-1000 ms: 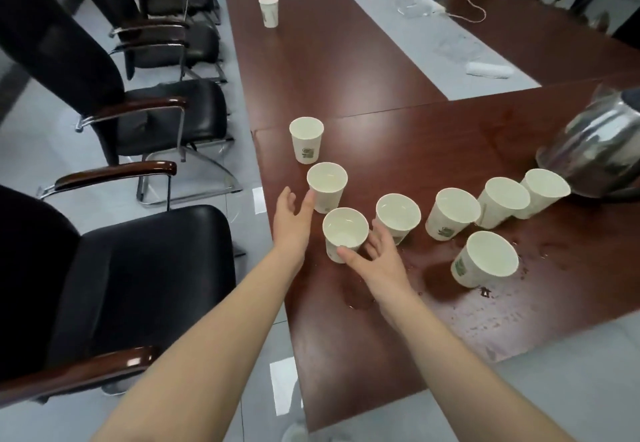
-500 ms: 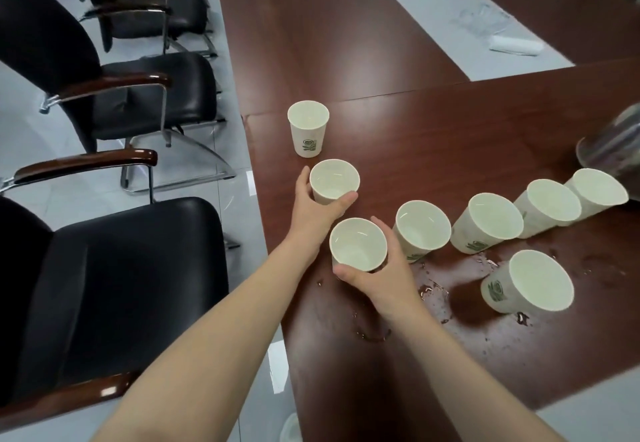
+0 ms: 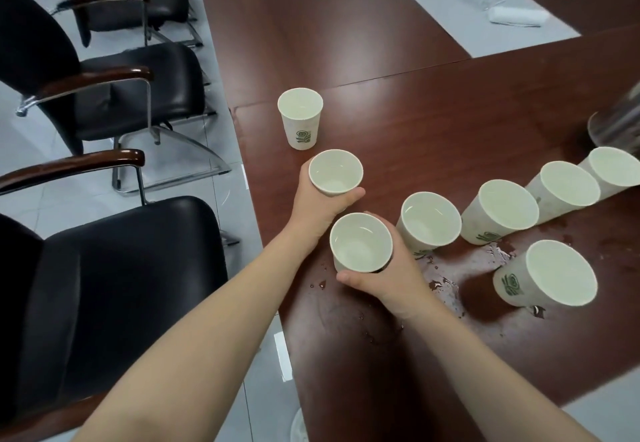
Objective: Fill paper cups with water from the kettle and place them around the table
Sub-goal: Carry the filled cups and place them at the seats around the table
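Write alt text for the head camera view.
Each bare hand grips a paper cup on a dark wooden table: left hand, right hand. Six more cups stand nearby, spilled water beside them, black chairs to the left.

White cups (image 3: 300, 119) with green swirls; reddish-brown table (image 3: 433, 109).

Office meeting room: long dark-wood conference table (image 3: 398, 43), row of black armchairs (image 3: 114, 95) alongside, grey floor.
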Demonstrator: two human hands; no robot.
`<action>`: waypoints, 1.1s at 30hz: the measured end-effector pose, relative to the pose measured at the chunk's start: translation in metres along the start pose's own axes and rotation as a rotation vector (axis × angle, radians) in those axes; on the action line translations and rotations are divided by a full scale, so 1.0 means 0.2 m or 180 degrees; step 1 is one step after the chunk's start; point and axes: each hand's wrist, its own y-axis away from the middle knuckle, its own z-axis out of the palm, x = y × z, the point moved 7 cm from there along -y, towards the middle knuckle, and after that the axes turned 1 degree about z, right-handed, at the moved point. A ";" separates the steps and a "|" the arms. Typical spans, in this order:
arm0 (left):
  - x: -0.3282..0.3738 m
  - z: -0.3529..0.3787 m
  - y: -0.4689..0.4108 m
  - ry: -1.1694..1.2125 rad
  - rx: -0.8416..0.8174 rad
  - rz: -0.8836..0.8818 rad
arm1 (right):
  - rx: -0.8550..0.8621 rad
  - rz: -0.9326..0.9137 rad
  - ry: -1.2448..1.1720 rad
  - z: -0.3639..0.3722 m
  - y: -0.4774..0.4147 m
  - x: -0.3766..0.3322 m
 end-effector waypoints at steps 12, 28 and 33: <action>0.04 -0.02 0.03 -0.0008 0.0287 0.0242 | 0.0289 -0.0037 -0.0372 -0.01 -0.01 0.01; 0.17 -0.31 0.38 0.0302 0.0608 0.0243 | -0.0028 -0.0457 -0.0530 0.05 0.18 -0.20; 0.30 -0.52 0.61 0.0323 0.0886 0.0291 | -0.0336 -0.0596 -0.0555 0.19 0.28 -0.37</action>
